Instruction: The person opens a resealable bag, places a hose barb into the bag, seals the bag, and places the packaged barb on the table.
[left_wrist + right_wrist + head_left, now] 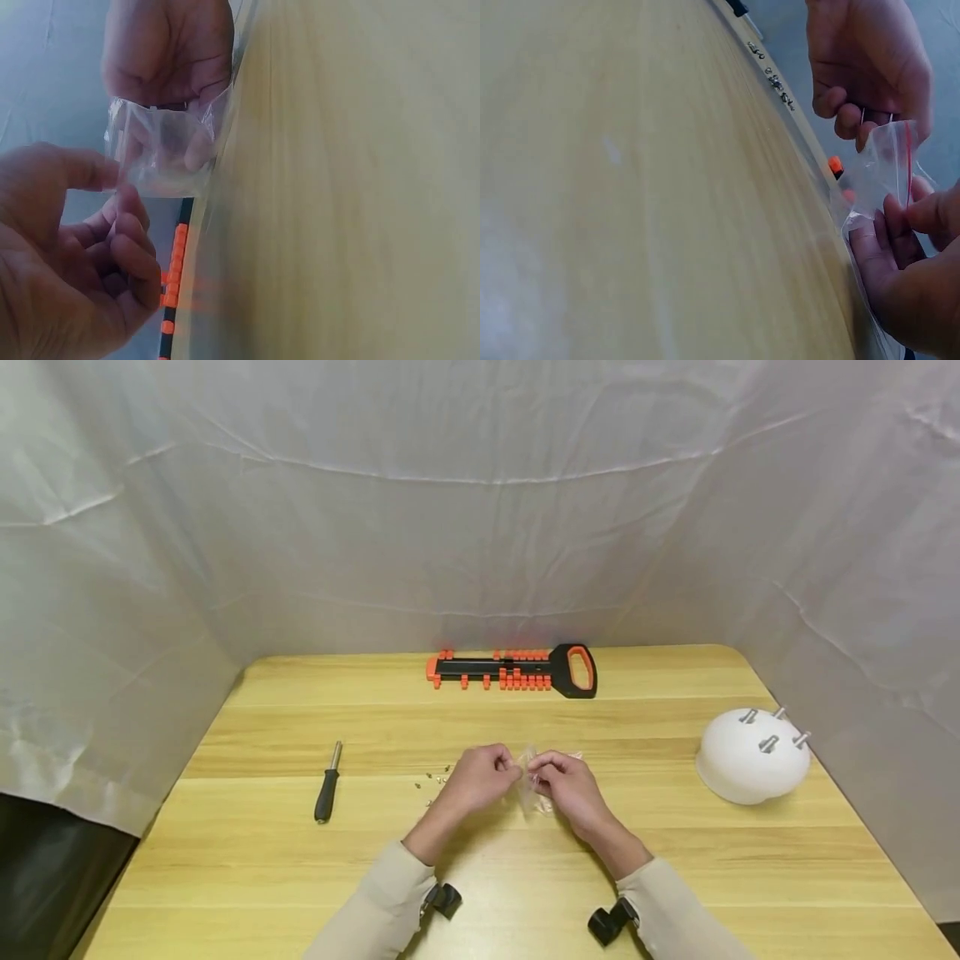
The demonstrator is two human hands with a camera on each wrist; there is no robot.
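Note:
A small clear zip bag with a red line along its mouth is stretched between both hands, over the middle of the table. My left hand pinches one side of it between thumb and fingertips. From the other side my right hand pinches the bag near the red line, as the right wrist view shows. Through the clear film, some of the right fingers show in the left wrist view. Several small screws lie loose on the table just left of my left hand.
A black-handled screwdriver lies at the left. Along the back edge is a black rack with orange clips and a looped handle. A white rounded body with several metal posts stands at the right. Grey sheeting encloses the table.

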